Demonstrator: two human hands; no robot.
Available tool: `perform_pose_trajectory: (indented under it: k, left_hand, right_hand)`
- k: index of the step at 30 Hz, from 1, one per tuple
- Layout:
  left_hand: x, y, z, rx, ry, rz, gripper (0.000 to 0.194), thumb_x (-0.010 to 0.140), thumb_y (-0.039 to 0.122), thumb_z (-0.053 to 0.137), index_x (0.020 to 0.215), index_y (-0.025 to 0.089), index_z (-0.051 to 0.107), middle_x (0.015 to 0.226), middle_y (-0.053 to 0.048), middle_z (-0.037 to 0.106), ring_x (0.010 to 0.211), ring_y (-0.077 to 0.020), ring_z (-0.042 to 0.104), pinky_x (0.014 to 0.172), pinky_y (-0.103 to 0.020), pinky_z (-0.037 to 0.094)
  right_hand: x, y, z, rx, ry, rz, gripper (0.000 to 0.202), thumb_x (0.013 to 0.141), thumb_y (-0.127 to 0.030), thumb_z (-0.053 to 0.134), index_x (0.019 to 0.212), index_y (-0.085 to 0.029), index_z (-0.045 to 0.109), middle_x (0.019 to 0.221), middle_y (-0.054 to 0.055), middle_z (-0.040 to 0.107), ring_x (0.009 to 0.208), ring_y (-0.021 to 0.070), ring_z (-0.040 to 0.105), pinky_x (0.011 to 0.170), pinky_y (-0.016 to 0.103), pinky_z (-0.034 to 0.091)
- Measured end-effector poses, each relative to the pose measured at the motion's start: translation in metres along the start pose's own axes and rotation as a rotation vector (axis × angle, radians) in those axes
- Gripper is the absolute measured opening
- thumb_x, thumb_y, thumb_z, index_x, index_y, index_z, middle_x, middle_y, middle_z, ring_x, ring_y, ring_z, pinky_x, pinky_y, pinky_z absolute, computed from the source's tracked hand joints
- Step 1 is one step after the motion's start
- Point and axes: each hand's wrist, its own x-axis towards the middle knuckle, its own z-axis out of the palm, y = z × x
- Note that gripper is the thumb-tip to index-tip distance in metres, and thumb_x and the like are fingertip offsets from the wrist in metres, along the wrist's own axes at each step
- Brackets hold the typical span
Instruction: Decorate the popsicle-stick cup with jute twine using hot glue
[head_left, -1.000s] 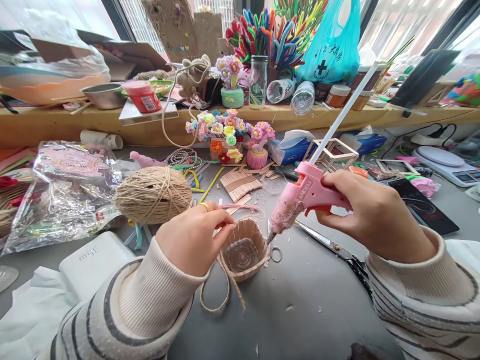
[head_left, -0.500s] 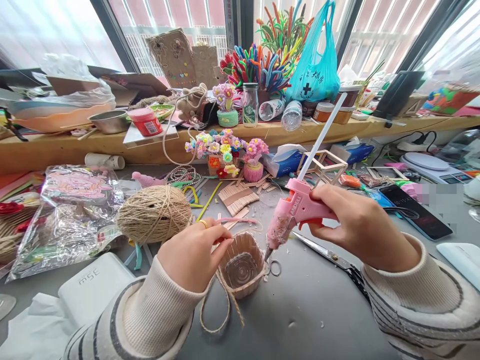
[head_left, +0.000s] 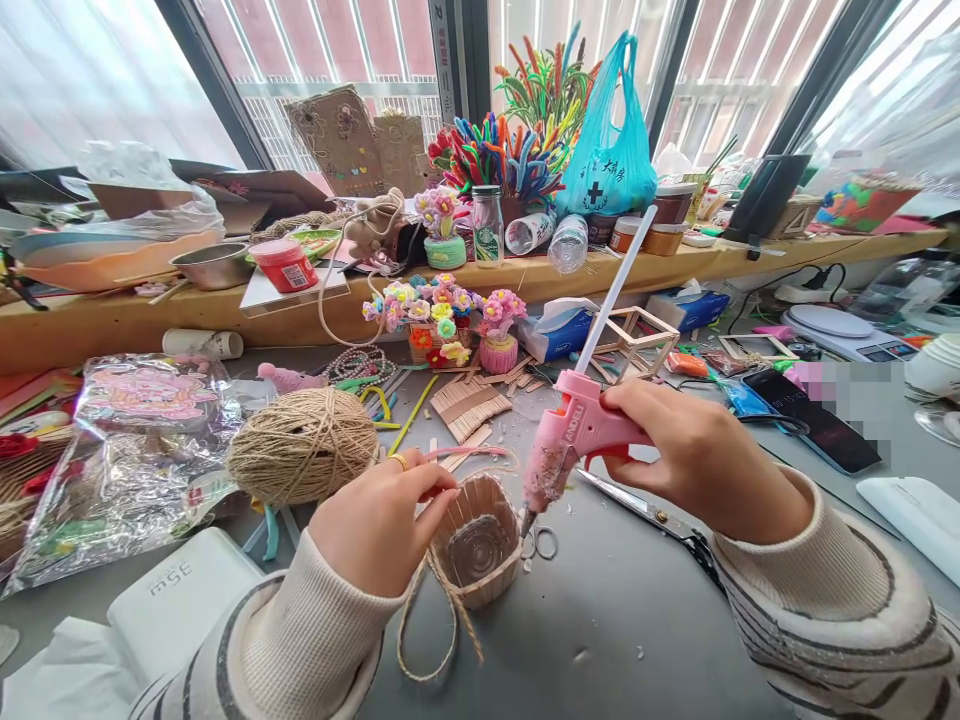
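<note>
My right hand grips a pink hot glue gun by its handle, fingers at the red trigger. A long translucent glue stick juts from its back end. The nozzle points down at the right rim of a small basket walled with wooden sticks; whether it touches cannot be made out. At the basket's left rim my left hand is closed in a pinch, its fingertips partly hiding that edge. A loop of jute twine hangs below this hand along the basket's side and onto the grey table.
A ball of jute twine lies beyond my left hand. Scissors lie under my right hand, beside the basket. Wooden sticks, crochet-like flowers and a wooden frame stand behind. A phone and white power bank flank the work.
The view has shifted slightly, so the background sits a little further left and lower. The glue gun's nozzle has moved slightly down and left, staying by the basket's right rim. Both grips look unchanged.
</note>
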Motion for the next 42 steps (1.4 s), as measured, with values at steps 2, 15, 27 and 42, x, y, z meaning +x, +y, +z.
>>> perform_pose_trajectory:
  k: [2,15,27,42]
  left_hand:
    - [0.000,0.000,0.000,0.001,-0.002,0.007,0.026,0.089,0.027,0.045,0.085,0.024,0.071,0.089,-0.001,0.069,0.080,-0.0183,0.066,0.072,-0.030,0.046]
    - [-0.001,-0.002,0.004,0.024,0.094,0.048,0.030,0.089,0.028,0.042,0.081,0.025,0.071,0.082,-0.001,0.068,0.070,-0.0151,0.065,0.065,-0.027,0.045]
    - [0.001,-0.004,0.007,-0.033,0.039,0.039,0.031,0.090,0.029,0.040,0.084,0.025,0.071,0.084,-0.002,0.067,0.078,-0.0185,0.066,0.071,-0.031,0.047]
    - [0.004,-0.010,0.008,-0.008,0.052,0.096,0.032,0.088,0.034,0.040,0.083,0.024,0.070,0.086,-0.001,0.070,0.073,-0.0162,0.065,0.062,-0.026,0.045]
  right_hand:
    - [0.000,0.000,-0.001,0.010,0.006,0.002,0.013,0.073,-0.014,0.050,0.086,-0.015,0.053,0.073,0.005,0.065,0.059,0.0149,0.062,0.052,0.023,0.045]
    - [0.002,0.021,0.016,-0.011,0.039,0.390,0.024,0.071,-0.038,0.059,0.081,-0.016,0.057,0.071,0.006,0.064,0.058,0.0170,0.056,0.054,0.027,0.042]
    - [-0.007,0.054,0.063,0.190,-0.200,0.736,0.031,0.065,-0.049,0.059,0.065,-0.018,0.060,0.057,0.001,0.060,0.050,0.0134,0.051,0.049,0.024,0.037]
    - [-0.036,0.020,0.083,0.005,-0.324,0.726,0.022,0.077,-0.036,0.057,0.079,-0.014,0.059,0.069,0.008,0.063,0.060,0.0205,0.062,0.053,0.028,0.042]
